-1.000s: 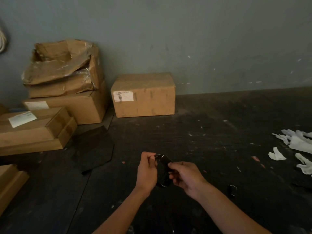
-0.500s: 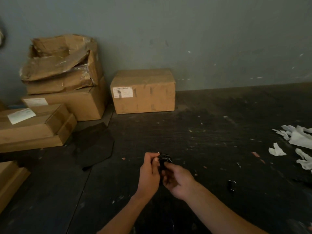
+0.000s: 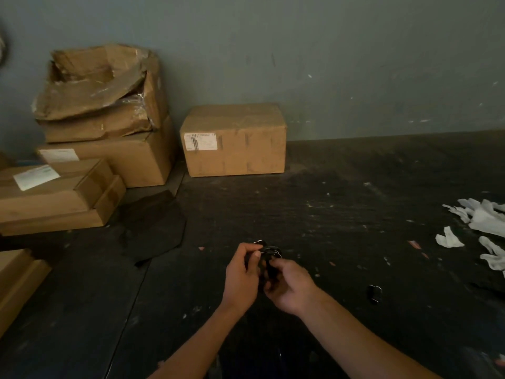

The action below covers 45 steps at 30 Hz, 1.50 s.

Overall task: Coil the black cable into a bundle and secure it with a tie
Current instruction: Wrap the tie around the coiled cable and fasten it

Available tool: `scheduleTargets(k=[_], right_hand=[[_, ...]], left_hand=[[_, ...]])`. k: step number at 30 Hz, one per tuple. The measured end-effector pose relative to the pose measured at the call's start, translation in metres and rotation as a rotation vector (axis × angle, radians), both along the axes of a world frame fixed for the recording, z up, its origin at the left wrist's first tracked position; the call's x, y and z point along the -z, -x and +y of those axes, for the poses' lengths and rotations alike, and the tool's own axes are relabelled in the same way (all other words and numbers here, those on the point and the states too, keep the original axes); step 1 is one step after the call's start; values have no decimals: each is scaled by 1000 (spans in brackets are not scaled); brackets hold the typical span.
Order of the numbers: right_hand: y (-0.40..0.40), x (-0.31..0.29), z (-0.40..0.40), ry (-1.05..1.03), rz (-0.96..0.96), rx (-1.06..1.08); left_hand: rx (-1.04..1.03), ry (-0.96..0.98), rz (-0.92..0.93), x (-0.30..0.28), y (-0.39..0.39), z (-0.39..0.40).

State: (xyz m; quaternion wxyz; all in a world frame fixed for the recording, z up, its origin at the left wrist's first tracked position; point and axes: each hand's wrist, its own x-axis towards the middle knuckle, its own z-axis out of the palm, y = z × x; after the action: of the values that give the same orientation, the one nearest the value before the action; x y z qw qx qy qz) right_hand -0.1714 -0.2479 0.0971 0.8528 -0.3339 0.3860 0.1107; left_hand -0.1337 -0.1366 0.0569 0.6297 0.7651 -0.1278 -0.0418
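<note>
Dark scuffed floor (image 3: 341, 214), grey wall behind; cardboard boxes (image 3: 233, 139) in the upper left of the frame, white scraps (image 3: 481, 217) at right edge. Lower centre I see both hands pinched closed on the coiled black cable (image 3: 269, 262): left hand (image 3: 241, 280) gripping its left side, right hand (image 3: 291, 288) its right. No tie that I can make out.

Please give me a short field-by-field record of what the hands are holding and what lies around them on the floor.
left hand: gripping the black cable coil
right hand: gripping the same coil from the other side
tie: cannot tell whether it is on
small black object: on the floor, right of the hands
cardboard boxes: against the wall
white scraps: far right
</note>
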Motion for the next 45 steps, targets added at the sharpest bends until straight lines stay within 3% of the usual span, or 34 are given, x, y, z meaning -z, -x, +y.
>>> scheduleTargets(k=[5,9,12,19,21,30,37,45], right_hand=[[1,-2,-6,84,-59,-115],[5,-7,-11,516,-151,-349],[5,-10,-17,730,-238,-304],[4,-12,-30,592,-404,-305],[5,-9,-32,635,-431,-353],[-1,-6,-40,1492,-515,-467],[-2,-5,-42,1369,-483,-481],[-2,-7,-41,1396,-449,-493]], left_hand=[[-49,75,80,-3,-3,-1],[-88,25,49,-2,-10,2],[-56,-44,-8,-1,-10,4],[13,-40,-68,-7,-9,4],[14,-62,-66,-7,-10,6],[103,-250,-53,-13,-4,3],[176,-273,-39,-22,-2,2],[149,-221,17,-30,1,0]])
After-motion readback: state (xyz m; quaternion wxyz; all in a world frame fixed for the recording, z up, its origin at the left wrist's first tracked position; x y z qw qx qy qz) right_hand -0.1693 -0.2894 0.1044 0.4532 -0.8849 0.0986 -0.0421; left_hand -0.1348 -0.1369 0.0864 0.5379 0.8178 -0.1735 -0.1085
